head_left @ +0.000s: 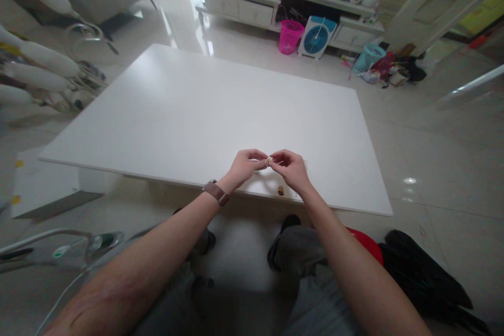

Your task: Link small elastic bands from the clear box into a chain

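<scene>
A tiny white and yellowish piece (268, 161) is pinched between the fingertips of both hands, just above the table's near edge; its kind is too small to make out. My left hand (247, 164), with a brown watch strap (216, 192) on the wrist, is closed on it from the left. From the right, my right hand (290, 167) is closed on the same piece, thumb and forefinger together. Below the hands, a small yellow and dark blue figure (281, 191) lies on the white table (205, 115). Something pale on the tabletop is partly hidden behind the hands.
White chairs (43, 58) stand left of the table. Across the floor are a pink basket (290, 37), a blue fan (316, 38), a light blue basket (368, 58) and a low white cabinet (255, 12). A black item (425, 273) lies at the lower right.
</scene>
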The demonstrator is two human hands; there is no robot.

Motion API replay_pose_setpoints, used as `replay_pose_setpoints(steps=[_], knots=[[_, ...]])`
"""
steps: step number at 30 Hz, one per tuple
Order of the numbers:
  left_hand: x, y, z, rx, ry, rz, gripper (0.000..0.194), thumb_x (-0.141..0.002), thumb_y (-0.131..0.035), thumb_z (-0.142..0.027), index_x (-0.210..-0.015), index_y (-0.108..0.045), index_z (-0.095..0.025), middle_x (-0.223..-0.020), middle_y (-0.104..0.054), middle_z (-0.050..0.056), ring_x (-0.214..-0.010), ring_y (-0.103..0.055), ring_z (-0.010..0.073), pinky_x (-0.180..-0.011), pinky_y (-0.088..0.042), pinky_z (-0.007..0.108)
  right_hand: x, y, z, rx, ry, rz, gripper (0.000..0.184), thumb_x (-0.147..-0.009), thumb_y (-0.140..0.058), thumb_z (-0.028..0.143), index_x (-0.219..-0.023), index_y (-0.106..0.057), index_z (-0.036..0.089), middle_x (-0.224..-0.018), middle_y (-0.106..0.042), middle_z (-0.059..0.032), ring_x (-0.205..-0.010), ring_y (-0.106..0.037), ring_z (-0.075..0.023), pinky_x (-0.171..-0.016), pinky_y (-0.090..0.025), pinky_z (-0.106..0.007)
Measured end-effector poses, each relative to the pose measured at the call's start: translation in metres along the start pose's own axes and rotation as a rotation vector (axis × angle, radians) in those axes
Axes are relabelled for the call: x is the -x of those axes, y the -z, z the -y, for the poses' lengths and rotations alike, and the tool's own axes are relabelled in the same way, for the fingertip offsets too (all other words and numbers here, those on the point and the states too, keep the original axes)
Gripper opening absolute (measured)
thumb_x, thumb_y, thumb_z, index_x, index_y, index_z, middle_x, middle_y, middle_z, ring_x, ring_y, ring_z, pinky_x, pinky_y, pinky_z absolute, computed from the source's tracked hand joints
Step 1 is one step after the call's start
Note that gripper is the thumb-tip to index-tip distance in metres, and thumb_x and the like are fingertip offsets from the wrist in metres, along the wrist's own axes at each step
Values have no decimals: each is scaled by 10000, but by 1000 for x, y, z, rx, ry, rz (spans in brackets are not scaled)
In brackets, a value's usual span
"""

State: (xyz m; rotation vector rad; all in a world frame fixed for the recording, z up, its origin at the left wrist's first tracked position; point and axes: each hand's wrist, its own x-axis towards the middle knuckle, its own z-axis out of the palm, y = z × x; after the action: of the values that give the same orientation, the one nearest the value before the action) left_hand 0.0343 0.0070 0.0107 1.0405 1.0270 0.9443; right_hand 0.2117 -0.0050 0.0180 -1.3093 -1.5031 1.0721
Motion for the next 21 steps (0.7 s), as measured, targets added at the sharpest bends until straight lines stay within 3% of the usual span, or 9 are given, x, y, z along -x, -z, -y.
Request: replay_pose_setpoints(steps=[8,21], knots=[[-1,0,3,3,-4,22,336,-650,-896,-379,-843,-764,-137,-854,-770,88,-800,-696,185,-826,-569,360,0,-1,3,10,-7,-42,243,-753,-789,416,-849,-737,198,-776,-718,-41,-719,-655,-179,-652,-513,-292],[-2,-2,8,165,82,89,461,-597,-943,-377,-920,-764,-101,-870,-773,97,-823,-711,176,-886,-573,371,0,-2,-1,-47,-5,-63,288,-745,-813,449,-830,-722,190,-767,-709,-33,-700,-644,-172,-654,-520,-289]])
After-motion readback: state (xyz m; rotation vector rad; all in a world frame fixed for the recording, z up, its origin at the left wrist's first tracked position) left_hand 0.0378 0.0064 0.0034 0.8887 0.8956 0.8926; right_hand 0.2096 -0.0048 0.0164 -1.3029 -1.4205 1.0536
